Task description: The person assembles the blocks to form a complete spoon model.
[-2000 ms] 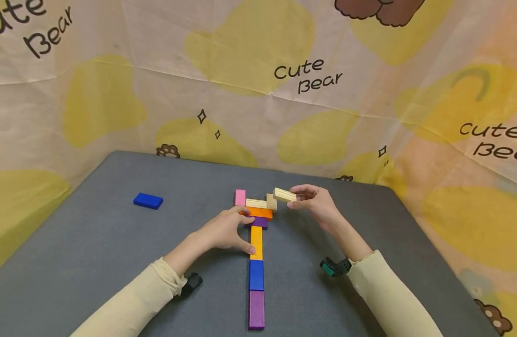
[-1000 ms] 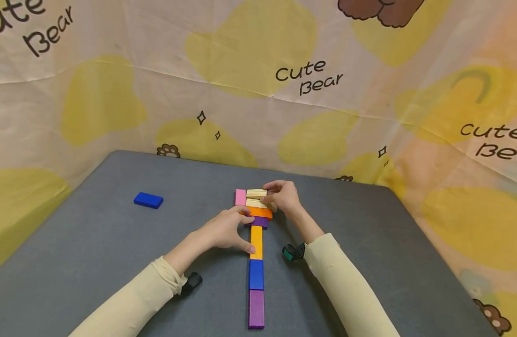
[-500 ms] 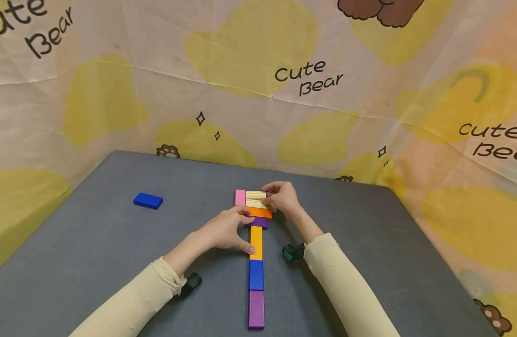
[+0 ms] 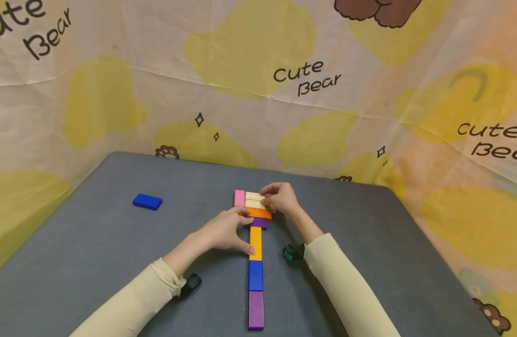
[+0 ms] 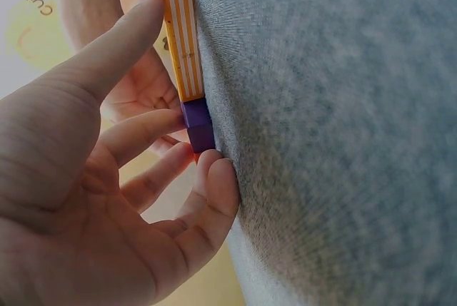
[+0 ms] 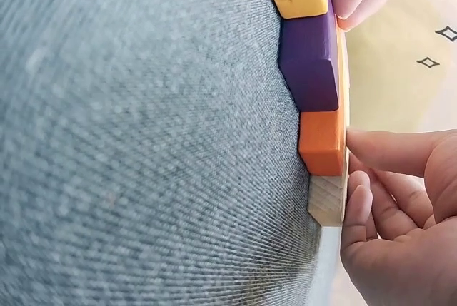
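Note:
Wooden blocks lie in a figure on the grey table. My right hand (image 4: 281, 199) pinches a plain wooden block (image 4: 254, 195) at its right end; this block lies flush against another plain block (image 4: 254, 204), beside a pink block (image 4: 239, 198). A third plain block (image 6: 328, 199), mostly behind that hand in the head view, shows its end in the right wrist view. My left hand (image 4: 222, 229) rests its thumb on the yellow block (image 4: 256, 238), with loosely spread fingers touching the dark purple block (image 4: 260, 223) and the orange block (image 4: 257, 213).
Below the yellow block, a blue block (image 4: 256, 275) and a purple block (image 4: 256, 310) continue the column toward the near edge. A loose blue block (image 4: 147, 201) lies at the left on the grey table (image 4: 94, 243). Patterned cloth (image 4: 241, 93) hangs behind.
My right hand has carried the plain block leftward, set it beside the pink block and brought it against the other plain block, closing the gap. The left hand stays in place.

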Demonstrator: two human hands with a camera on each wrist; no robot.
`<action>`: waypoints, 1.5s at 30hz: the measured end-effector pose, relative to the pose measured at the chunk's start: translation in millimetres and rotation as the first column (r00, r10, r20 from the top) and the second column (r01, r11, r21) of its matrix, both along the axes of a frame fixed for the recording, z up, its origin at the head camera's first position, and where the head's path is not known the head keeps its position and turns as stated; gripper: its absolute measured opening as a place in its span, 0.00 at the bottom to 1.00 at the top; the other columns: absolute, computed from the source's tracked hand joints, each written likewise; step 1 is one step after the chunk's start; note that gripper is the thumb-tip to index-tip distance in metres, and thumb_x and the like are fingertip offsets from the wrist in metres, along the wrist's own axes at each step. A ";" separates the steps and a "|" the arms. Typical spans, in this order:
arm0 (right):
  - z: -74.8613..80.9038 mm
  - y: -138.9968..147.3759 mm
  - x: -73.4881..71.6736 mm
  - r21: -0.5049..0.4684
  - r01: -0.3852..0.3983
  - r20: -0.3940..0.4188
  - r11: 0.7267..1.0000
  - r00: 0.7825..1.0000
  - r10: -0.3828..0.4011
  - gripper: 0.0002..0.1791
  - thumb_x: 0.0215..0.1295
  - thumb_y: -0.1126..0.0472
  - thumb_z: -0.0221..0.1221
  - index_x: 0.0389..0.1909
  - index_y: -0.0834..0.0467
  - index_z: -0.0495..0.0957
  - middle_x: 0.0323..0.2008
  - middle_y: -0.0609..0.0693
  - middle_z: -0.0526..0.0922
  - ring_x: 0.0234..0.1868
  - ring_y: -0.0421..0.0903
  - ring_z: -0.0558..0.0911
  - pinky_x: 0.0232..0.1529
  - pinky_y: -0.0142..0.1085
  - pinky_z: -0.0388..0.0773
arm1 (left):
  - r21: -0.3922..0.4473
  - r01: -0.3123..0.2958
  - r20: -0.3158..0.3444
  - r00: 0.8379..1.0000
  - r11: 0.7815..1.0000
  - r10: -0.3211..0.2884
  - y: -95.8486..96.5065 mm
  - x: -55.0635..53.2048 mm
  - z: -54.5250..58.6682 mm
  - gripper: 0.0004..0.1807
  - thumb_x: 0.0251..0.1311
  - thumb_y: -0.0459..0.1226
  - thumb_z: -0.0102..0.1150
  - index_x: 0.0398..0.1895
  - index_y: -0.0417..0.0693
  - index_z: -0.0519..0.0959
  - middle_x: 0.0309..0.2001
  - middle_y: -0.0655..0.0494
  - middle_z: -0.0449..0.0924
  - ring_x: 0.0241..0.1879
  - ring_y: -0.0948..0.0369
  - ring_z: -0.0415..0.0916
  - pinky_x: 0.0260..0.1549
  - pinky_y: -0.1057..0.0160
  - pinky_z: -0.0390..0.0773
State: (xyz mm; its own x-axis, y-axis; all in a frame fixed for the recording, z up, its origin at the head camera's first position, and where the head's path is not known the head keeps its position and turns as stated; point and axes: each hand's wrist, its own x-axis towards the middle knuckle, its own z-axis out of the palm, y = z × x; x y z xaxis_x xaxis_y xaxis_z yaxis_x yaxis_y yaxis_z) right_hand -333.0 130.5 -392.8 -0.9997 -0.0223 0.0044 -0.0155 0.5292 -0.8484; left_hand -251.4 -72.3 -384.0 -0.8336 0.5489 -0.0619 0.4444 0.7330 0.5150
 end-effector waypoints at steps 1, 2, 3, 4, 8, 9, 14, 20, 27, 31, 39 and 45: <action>-0.5 0.0 -0.3 0.003 -0.003 -0.004 1.000 1.000 0.003 0.12 0.53 0.70 0.71 0.39 0.61 0.86 0.37 0.52 0.83 0.39 0.51 0.76 0.40 0.38 0.77 | 0.000 0.000 0.000 1.000 1.000 0.000 0.0 -0.3 -0.4 0.45 0.43 0.57 0.76 0.66 0.52 0.75 0.69 0.52 0.64 0.63 0.47 0.64 0.56 0.44 0.69; -1.1 0.1 -0.6 0.008 -0.008 -0.010 1.000 1.000 0.008 0.12 0.53 0.70 0.71 0.39 0.61 0.86 0.36 0.52 0.83 0.39 0.51 0.76 0.40 0.37 0.77 | 0.000 0.000 0.000 1.000 1.000 0.000 -0.2 -0.4 -0.6 0.45 0.43 0.57 0.76 0.66 0.52 0.75 0.69 0.52 0.64 0.63 0.46 0.64 0.56 0.44 0.69; -1.5 0.4 -0.8 0.011 -0.016 -0.019 1.000 1.000 0.017 0.12 0.53 0.70 0.71 0.39 0.61 0.86 0.36 0.52 0.83 0.39 0.51 0.76 0.41 0.37 0.77 | 0.000 0.000 -0.001 1.000 1.000 0.000 -0.3 -0.6 -0.8 0.45 0.43 0.57 0.76 0.66 0.52 0.75 0.69 0.52 0.64 0.62 0.46 0.64 0.56 0.44 0.69; -1.6 0.9 -0.6 0.017 -0.028 -0.031 0.999 0.999 0.029 0.12 0.53 0.70 0.72 0.39 0.61 0.86 0.36 0.52 0.83 0.38 0.51 0.77 0.41 0.37 0.78 | 0.000 -0.001 -0.002 1.000 1.000 0.001 -0.5 -0.7 -1.0 0.45 0.43 0.57 0.76 0.66 0.52 0.75 0.69 0.52 0.64 0.62 0.46 0.64 0.56 0.44 0.69; 0.0 5.1 3.5 0.035 -0.106 -0.074 0.994 0.991 0.108 0.13 0.53 0.69 0.72 0.42 0.62 0.85 0.37 0.54 0.84 0.38 0.51 0.78 0.40 0.37 0.79 | 0.001 -0.002 -0.005 1.000 1.000 0.002 -0.5 -1.5 -2.2 0.45 0.43 0.57 0.76 0.66 0.52 0.75 0.69 0.52 0.63 0.63 0.46 0.64 0.57 0.44 0.69; 1.2 6.6 5.8 0.043 -0.135 -0.081 0.990 0.987 0.138 0.14 0.54 0.68 0.71 0.43 0.62 0.85 0.38 0.54 0.84 0.39 0.51 0.78 0.40 0.37 0.79 | 0.001 -0.002 -0.007 1.000 1.000 0.002 -0.3 -1.7 -2.6 0.45 0.43 0.57 0.76 0.66 0.52 0.75 0.69 0.52 0.63 0.63 0.46 0.64 0.57 0.44 0.69; 11.0 17.3 24.0 0.201 -0.273 -0.123 0.941 0.946 0.301 0.15 0.56 0.62 0.71 0.46 0.59 0.85 0.44 0.53 0.83 0.45 0.53 0.78 0.42 0.39 0.79 | 0.003 0.001 -0.012 1.000 1.000 -0.001 1.3 -2.7 -4.2 0.45 0.42 0.58 0.76 0.66 0.51 0.75 0.69 0.53 0.63 0.63 0.46 0.64 0.56 0.44 0.69; 17.1 30.8 52.4 0.335 -0.377 -0.128 0.864 0.890 0.438 0.23 0.56 0.58 0.73 0.52 0.58 0.83 0.52 0.48 0.82 0.52 0.52 0.77 0.47 0.45 0.79 | 0.002 0.002 -0.007 1.000 1.000 -0.002 3.8 -1.0 -2.6 0.45 0.43 0.57 0.76 0.67 0.51 0.74 0.69 0.52 0.63 0.63 0.46 0.64 0.56 0.43 0.69; 12.5 34.9 70.5 0.341 -0.416 -0.035 0.843 0.891 0.453 0.31 0.53 0.50 0.74 0.59 0.53 0.81 0.57 0.44 0.80 0.51 0.46 0.78 0.39 0.34 0.76 | 0.002 0.008 -0.010 1.000 1.000 -0.008 4.0 1.6 -0.1 0.46 0.43 0.56 0.77 0.67 0.51 0.73 0.69 0.52 0.63 0.62 0.46 0.63 0.57 0.44 0.68; 11.5 29.9 75.5 0.369 -0.407 -0.006 0.835 0.898 0.440 0.33 0.51 0.47 0.75 0.59 0.53 0.81 0.56 0.44 0.81 0.34 0.47 0.74 0.22 0.35 0.60 | 0.008 0.007 -0.006 1.000 1.000 -0.007 3.4 2.6 0.9 0.46 0.43 0.56 0.77 0.67 0.50 0.73 0.70 0.52 0.63 0.63 0.45 0.63 0.58 0.43 0.68; 8.1 25.8 81.6 0.347 -0.377 -0.032 0.859 0.910 0.412 0.37 0.46 0.47 0.77 0.58 0.55 0.81 0.53 0.48 0.82 0.55 0.48 0.78 0.55 0.47 0.73 | 0.023 0.017 -0.028 0.999 1.000 -0.017 2.3 3.4 -0.4 0.46 0.43 0.56 0.77 0.67 0.50 0.74 0.69 0.51 0.63 0.62 0.44 0.64 0.57 0.42 0.67; 3.2 26.4 81.0 0.324 -0.385 -0.108 0.864 0.892 0.438 0.33 0.46 0.50 0.78 0.55 0.58 0.83 0.54 0.48 0.81 0.54 0.48 0.76 0.48 0.42 0.77 | 0.021 0.020 -0.034 0.999 1.000 -0.019 2.2 3.9 -0.7 0.46 0.43 0.56 0.77 0.67 0.50 0.74 0.69 0.51 0.63 0.62 0.44 0.64 0.57 0.42 0.68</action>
State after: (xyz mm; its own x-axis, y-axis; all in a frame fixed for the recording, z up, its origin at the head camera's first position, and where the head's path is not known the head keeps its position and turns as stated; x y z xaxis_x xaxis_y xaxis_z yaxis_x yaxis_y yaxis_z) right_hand -252.0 157.0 -389.6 -0.8825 -0.4584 0.1052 -0.4175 0.6607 -0.6238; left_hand -247.5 -70.1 -384.7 -0.8243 0.5657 -0.0222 0.4757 0.7134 0.5146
